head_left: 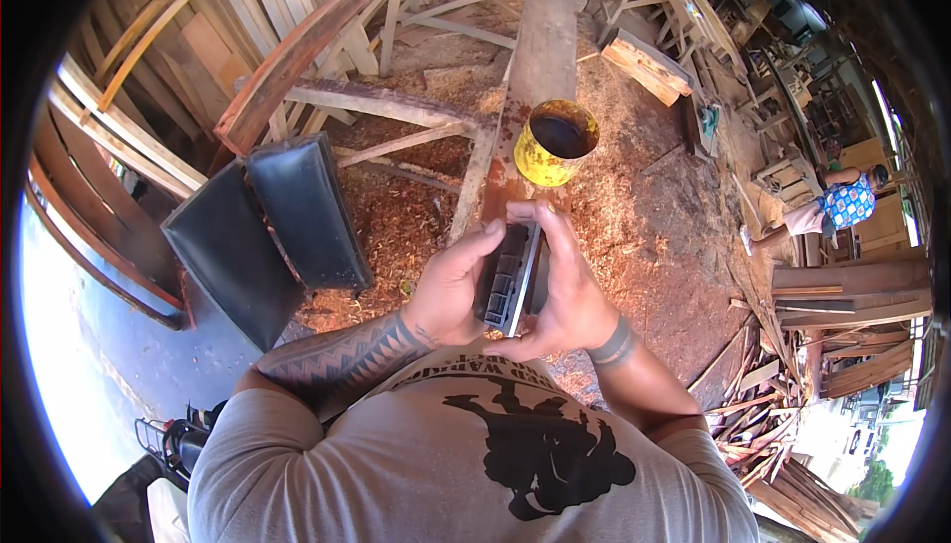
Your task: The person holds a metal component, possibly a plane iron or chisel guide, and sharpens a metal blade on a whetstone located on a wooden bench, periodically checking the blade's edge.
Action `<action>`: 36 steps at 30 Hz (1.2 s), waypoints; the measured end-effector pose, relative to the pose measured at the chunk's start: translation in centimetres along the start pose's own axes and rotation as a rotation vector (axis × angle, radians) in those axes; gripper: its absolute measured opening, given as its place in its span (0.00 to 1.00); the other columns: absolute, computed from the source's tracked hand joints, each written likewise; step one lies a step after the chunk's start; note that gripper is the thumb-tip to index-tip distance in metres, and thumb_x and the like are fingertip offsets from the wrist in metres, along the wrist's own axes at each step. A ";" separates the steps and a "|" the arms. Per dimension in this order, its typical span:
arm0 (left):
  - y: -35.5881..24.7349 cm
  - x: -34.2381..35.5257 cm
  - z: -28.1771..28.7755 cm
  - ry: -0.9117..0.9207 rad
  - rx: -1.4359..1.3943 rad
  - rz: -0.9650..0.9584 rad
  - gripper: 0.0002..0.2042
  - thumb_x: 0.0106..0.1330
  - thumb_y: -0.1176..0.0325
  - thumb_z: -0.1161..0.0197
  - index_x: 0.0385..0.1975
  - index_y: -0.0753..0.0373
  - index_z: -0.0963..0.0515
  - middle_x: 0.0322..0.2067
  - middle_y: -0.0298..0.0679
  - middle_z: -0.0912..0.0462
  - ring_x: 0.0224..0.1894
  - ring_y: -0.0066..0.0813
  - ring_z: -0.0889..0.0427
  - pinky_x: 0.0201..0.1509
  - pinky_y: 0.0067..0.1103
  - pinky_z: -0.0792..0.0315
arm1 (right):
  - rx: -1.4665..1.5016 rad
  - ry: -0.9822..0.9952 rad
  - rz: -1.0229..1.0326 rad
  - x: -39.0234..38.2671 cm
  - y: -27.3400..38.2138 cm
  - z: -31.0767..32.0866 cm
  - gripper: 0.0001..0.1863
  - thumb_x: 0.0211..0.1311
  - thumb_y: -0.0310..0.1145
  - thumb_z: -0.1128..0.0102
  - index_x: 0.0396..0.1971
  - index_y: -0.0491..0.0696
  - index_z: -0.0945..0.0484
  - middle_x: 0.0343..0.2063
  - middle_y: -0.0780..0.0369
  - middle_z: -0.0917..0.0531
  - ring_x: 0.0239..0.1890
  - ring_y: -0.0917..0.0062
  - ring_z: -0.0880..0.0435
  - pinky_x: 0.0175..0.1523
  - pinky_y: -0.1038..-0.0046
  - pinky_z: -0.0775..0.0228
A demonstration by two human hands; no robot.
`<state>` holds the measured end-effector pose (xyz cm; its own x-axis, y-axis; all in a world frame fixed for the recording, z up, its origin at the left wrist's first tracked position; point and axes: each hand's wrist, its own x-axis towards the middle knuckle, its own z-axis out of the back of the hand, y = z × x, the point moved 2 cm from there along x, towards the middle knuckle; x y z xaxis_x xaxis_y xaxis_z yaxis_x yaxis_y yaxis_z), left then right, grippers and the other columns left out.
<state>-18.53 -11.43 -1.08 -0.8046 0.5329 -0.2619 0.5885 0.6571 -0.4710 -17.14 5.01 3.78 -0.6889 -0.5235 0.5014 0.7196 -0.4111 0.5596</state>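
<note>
My left hand (451,290) and my right hand (570,300) both grip a dark rectangular object (503,271) with several black segments and a silvery metal strip along its length, held upright in front of my chest; its far side is hidden by my fingers. Just beyond my hands, a yellow, stained bucket (540,166) with dark contents stands on a long wooden plank (540,18).
Black padded panels (297,211) are at the left, near curved timbers (327,18) and stacked boards. Wood shavings (644,246) cover the ground. At the right lie scrap wood (763,404) and a timber block (644,67); a person in a blue patterned shirt (847,206) is farther off.
</note>
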 end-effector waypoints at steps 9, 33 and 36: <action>-0.6 0.1 0.5 0.222 -0.210 0.166 0.23 0.88 0.42 0.51 0.57 0.57 0.25 0.40 0.40 0.17 0.42 0.34 0.14 0.45 0.32 0.16 | 0.300 -0.139 -0.024 -0.8 -2.9 -1.9 0.86 0.32 0.41 0.03 0.86 0.43 0.64 0.71 0.44 0.31 0.72 0.54 0.25 0.76 0.55 0.31; 0.5 -0.9 8.9 -0.262 -0.125 0.140 0.28 0.86 0.36 0.56 0.62 0.53 0.22 0.46 0.41 0.12 0.48 0.46 0.10 0.55 0.47 0.17 | -0.560 0.723 -0.454 -10.2 -22.1 -8.7 0.52 0.32 0.50 0.09 0.64 0.49 0.20 0.59 0.58 0.20 0.70 0.57 0.29 0.73 0.51 0.38; 0.3 -1.4 8.5 -0.234 -0.132 0.091 0.28 0.86 0.37 0.55 0.62 0.54 0.21 0.48 0.42 0.11 0.49 0.48 0.10 0.56 0.47 0.16 | -0.549 0.711 -0.462 -10.3 -22.0 -8.3 0.49 0.31 0.50 0.09 0.59 0.49 0.20 0.57 0.58 0.21 0.68 0.57 0.28 0.73 0.50 0.38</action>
<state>-17.90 -16.48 -8.06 -0.7354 0.4651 -0.4928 0.6518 0.6844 -0.3267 -25.19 13.29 -19.17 -0.8278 -0.4756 -0.2976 0.4588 -0.8791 0.1288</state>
